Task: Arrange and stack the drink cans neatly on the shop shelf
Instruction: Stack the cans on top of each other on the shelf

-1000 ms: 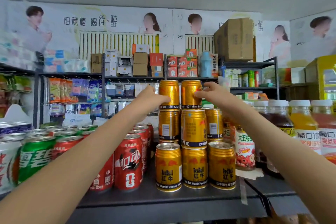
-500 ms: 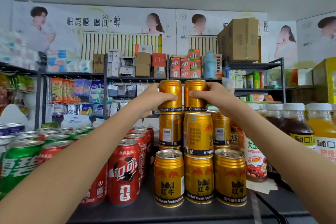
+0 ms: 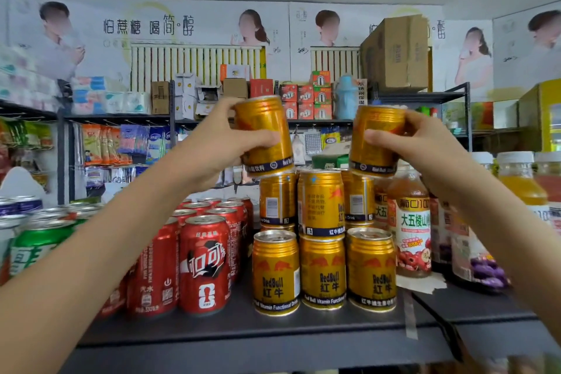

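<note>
My left hand (image 3: 212, 147) is wrapped round a shiny gold metal drink can (image 3: 264, 133). The can tips a bit, right above the stack of gold cans (image 3: 321, 240) on the dark shelf (image 3: 243, 331). My right hand (image 3: 428, 152) grips a second gold can (image 3: 376, 138) over the stack's right side. I cannot tell if they touch the stack. Red soda cans (image 3: 206, 264) stand beside it.

Both arms are bare skin from the lower corners of the frame up to the wrists. The left hand (image 3: 217, 149) and right hand (image 3: 426, 147), mid-frame, are bare as well.
</note>
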